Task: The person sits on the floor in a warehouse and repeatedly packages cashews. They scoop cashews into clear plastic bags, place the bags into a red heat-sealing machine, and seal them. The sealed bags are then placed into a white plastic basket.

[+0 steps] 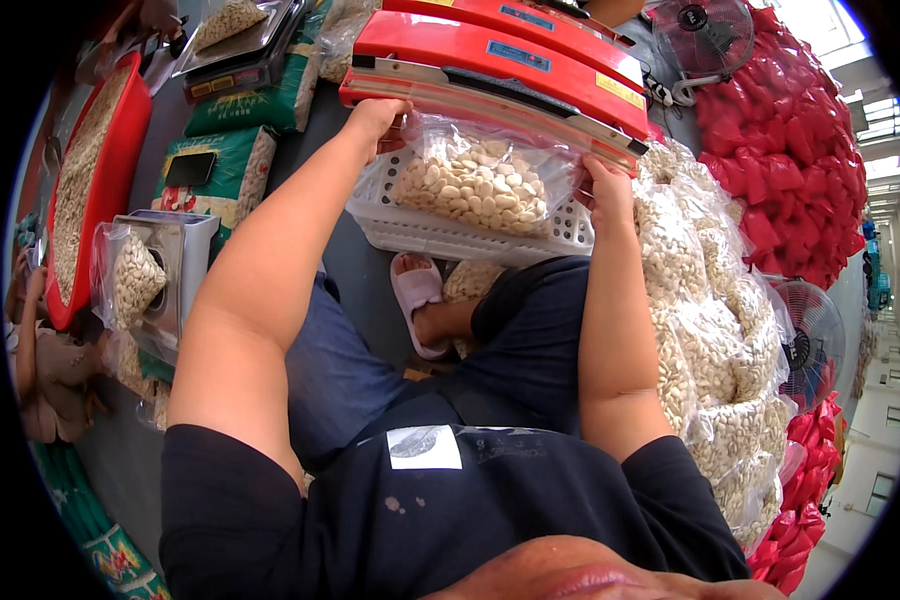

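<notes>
A clear plastic bag [475,185] of pale, flat beans or seeds lies in front of a red bag sealer [500,60]. Its upper edge reaches the sealer's long jaw. My left hand [378,125] pinches the bag's left top corner, close against the jaw. At the opposite corner my right hand [608,192] grips the film between thumb and fingers. Beneath the bag is a white perforated plastic basket [410,232], which seems to bear its weight. Whether the film's edge sits inside the jaw is hard to see.
Filled clear bags [710,310] are piled at my right, with red bags [780,150] and fans [808,340] beyond. To the left are scales [185,265], green sacks [240,165], a phone [190,168] and a red tub [130,110]. Other people work at the far left.
</notes>
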The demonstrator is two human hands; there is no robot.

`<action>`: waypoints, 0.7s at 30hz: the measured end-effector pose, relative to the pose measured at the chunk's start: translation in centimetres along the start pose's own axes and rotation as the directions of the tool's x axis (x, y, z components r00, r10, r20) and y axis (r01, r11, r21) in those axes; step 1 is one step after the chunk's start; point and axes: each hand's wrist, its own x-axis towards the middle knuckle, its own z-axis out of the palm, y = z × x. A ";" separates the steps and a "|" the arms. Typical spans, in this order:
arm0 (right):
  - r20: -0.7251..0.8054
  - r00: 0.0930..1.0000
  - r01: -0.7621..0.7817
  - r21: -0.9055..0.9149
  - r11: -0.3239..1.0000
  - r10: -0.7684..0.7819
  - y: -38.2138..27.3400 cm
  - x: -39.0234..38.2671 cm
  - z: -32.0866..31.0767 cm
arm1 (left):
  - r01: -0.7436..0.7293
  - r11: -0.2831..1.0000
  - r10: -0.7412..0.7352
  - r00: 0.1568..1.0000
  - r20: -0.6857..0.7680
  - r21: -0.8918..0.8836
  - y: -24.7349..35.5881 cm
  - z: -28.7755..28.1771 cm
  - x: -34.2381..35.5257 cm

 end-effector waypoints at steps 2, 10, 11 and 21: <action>0.001 1.000 0.017 -0.017 1.000 -0.017 0.0 0.4 0.0 | -0.026 0.999 0.026 0.999 -0.022 0.018 0.0 0.1 0.1; -0.121 0.906 0.297 -0.500 0.814 -0.405 -0.4 1.1 -1.1 | -0.048 0.999 0.048 0.999 -0.023 0.000 0.2 0.5 -0.1; -0.164 0.802 0.374 -0.611 0.697 -0.574 -0.3 1.4 -1.3 | -0.048 0.999 0.047 0.999 -0.021 -0.011 0.2 0.6 0.1; 0.445 0.591 0.610 -0.793 0.012 -0.672 -2.3 -2.6 9.4 | -0.041 0.998 0.040 0.999 -0.024 -0.057 0.1 0.5 -0.5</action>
